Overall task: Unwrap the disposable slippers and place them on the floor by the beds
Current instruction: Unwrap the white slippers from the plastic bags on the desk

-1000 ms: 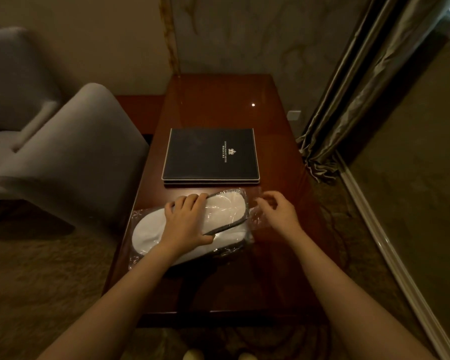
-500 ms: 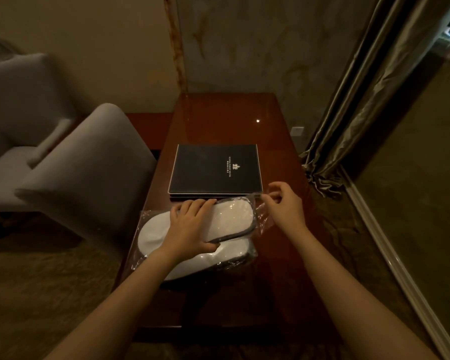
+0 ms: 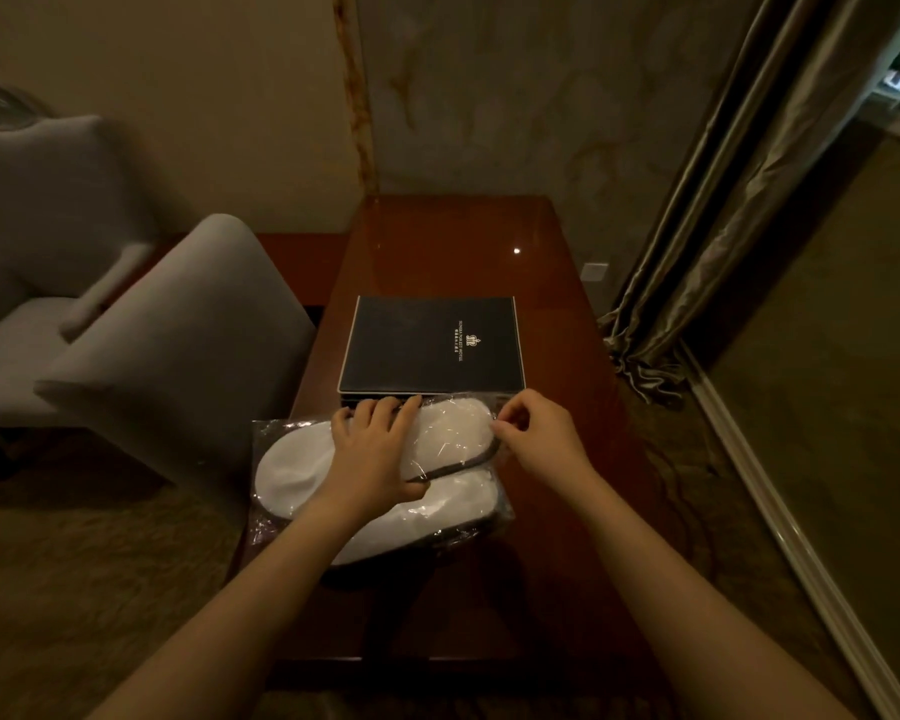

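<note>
A pair of white disposable slippers [image 3: 453, 433] with dark edging lies in a clear plastic wrapper [image 3: 271, 433] on the dark wooden table [image 3: 567, 511]. My left hand [image 3: 375, 454] lies flat on top of the pack, fingers spread and pressing it down, thumb hooked at the upper slipper's edge. My right hand [image 3: 539, 439] pinches the wrapper's right end between thumb and fingertips. The slippers are still inside the wrapper. No bed shows in this view.
A black hotel folder [image 3: 432, 350] lies just behind the pack. A grey armchair [image 3: 178, 345] stands against the table's left side, a second chair [image 3: 32, 226] behind it. Curtains [image 3: 723, 200] hang at the right, over carpet [image 3: 827, 407].
My right hand has closed in from beside the pack and taken hold of the wrapper's right end. My left hand has stayed pressed on the slippers. The camera tilted up a little.
</note>
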Tool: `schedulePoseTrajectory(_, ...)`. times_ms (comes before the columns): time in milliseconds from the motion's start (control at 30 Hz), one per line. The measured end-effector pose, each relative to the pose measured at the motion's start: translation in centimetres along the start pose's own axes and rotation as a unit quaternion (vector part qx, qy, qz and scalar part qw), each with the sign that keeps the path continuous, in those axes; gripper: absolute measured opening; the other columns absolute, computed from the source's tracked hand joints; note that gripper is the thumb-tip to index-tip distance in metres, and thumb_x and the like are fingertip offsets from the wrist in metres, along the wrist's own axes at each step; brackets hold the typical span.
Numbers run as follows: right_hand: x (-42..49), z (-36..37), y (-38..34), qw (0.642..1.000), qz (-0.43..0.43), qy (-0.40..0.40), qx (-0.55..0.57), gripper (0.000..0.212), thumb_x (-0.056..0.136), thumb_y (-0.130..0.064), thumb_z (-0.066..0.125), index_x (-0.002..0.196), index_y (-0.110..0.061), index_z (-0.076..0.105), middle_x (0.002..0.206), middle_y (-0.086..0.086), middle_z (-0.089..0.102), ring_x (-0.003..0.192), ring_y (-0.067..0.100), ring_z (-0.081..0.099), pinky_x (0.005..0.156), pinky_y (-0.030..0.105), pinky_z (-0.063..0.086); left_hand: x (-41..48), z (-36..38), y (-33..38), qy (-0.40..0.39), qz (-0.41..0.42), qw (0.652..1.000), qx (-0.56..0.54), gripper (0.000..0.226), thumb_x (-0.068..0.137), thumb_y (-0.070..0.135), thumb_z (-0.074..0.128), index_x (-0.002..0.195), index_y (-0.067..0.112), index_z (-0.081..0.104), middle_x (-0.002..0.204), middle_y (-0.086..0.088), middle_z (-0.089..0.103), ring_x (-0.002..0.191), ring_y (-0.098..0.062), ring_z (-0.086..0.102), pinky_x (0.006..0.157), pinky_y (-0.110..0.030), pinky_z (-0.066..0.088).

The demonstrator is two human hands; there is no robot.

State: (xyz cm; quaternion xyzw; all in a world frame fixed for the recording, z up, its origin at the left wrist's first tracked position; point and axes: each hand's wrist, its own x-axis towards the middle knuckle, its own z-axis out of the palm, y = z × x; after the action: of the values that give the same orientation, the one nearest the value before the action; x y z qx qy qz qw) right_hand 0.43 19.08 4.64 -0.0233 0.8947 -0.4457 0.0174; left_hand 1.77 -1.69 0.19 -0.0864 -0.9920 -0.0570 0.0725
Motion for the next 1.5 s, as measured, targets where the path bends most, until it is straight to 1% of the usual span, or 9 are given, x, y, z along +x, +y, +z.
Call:
schedulePoseTrajectory(233,-0.3,-0.8,-1.6,0.984,-0.060,-0.115,0.118,0.012,0.087,-0.008,0.058,0.081,-0.015,0.050,0.076,-0.003,0.059,0.062,0.002,0.061,0.055,0.012,0.050,-0.3,0.2,-0.4,-0.018,-0.012,0.999,-0.045,0.103,0.058,0.061,0.068,0.144,0.028,0.021,0.141,0.001,0.038,0.127,-0.022,0.033,0.108,-0.044,0.022)
schedulePoseTrajectory(400,0.3,-2.4,-0.8,0.985,-0.024,-0.043,0.165,0.009,0.086,-0.008,0.059,0.083,-0.015,0.055,0.084,0.003,0.062,0.073,0.013,0.062,0.060,0.018,0.054,-0.7,-0.1,-0.8,-0.016,-0.001,0.995,-0.103,0.104,0.057,0.064,0.067,0.143,0.031,0.020,0.141,0.004,0.036,0.129,-0.019,0.031,0.109,-0.045,0.021)
schedulePoseTrajectory(567,1.1,-2.2,-0.7,0.993,-0.041,-0.088,0.068,0.008,0.086,-0.017,0.061,0.092,-0.019,0.056,0.090,-0.008,0.058,0.082,0.007,0.058,0.056,0.014,0.049,-0.9,-0.5,-0.5,-0.002,0.011,0.995,-0.102,0.103,0.058,0.062,0.068,0.144,0.030,0.021,0.142,0.003,0.036,0.129,-0.020,0.031,0.110,-0.043,0.019)
schedulePoseTrajectory(700,1.5,-1.8,-0.7,0.993,-0.005,-0.116,0.037,0.030,0.080,-0.021,0.069,0.105,-0.012,0.057,0.098,0.001,0.060,0.092,0.018,0.059,0.077,0.029,0.054,-1.1,-1.0,-0.1,0.013,0.024,0.996,-0.088,0.102,0.058,0.060,0.069,0.144,0.029,0.023,0.141,0.003,0.037,0.128,-0.020,0.032,0.109,-0.041,0.019)
schedulePoseTrajectory(833,1.7,-1.1,-1.5,0.988,-0.041,-0.149,0.023,0.016,0.083,-0.022,0.065,0.094,-0.013,0.060,0.094,0.008,0.063,0.089,0.025,0.063,0.077,0.037,0.056,-0.9,-1.1,0.5,0.020,0.042,0.996,-0.071,0.103,0.058,0.062,0.067,0.144,0.029,0.021,0.140,0.002,0.037,0.127,-0.020,0.032,0.109,-0.041,0.021)
schedulePoseTrajectory(1000,2.6,-3.3,-0.9,0.990,0.000,-0.135,0.047,0.017,0.082,-0.023,0.066,0.095,-0.013,0.061,0.097,0.011,0.064,0.088,0.025,0.065,0.069,0.027,0.055,-1.1,-0.9,-1.1,-0.005,0.024,0.996,-0.080,0.111,0.055,0.067,0.066,0.146,0.032,0.014,0.145,0.003,0.031,0.134,-0.020,0.028,0.113,-0.045,0.019)
schedulePoseTrajectory(1200,4.0,-3.9,-1.7,0.938,0.005,-0.267,-0.221,0.033,0.077,-0.026,0.071,0.104,-0.022,0.052,0.095,-0.004,0.053,0.077,0.008,0.054,0.057,0.017,0.042,-0.2,0.2,0.1,-0.041,0.063,0.997,-0.034,0.113,0.055,0.067,0.065,0.147,0.029,0.011,0.145,0.000,0.029,0.134,-0.024,0.026,0.113,-0.044,0.018)
schedulePoseTrajectory(1300,4.3,-2.8,-2.5,0.926,-0.021,-0.215,-0.309,0.037,0.078,-0.030,0.069,0.110,-0.018,0.054,0.095,-0.003,0.052,0.080,0.013,0.052,0.063,0.022,0.045,0.9,0.4,0.9,-0.035,0.069,0.996,-0.041,0.113,0.055,0.065,0.068,0.147,0.028,0.012,0.145,0.000,0.029,0.133,-0.024,0.026,0.111,-0.043,0.022)
schedulePoseTrajectory(1500,4.3,-2.9,-2.0,0.967,-0.066,-0.125,-0.212,0.013,0.081,-0.019,0.059,0.094,-0.019,0.059,0.091,0.001,0.061,0.082,0.021,0.060,0.066,0.031,0.051,3.0,-1.9,0.1,-0.131,0.055,0.973,-0.183,0.099,0.066,0.061,0.069,0.146,0.035,0.017,0.148,0.003,0.026,0.137,-0.019,0.020,0.113,-0.044,0.019)
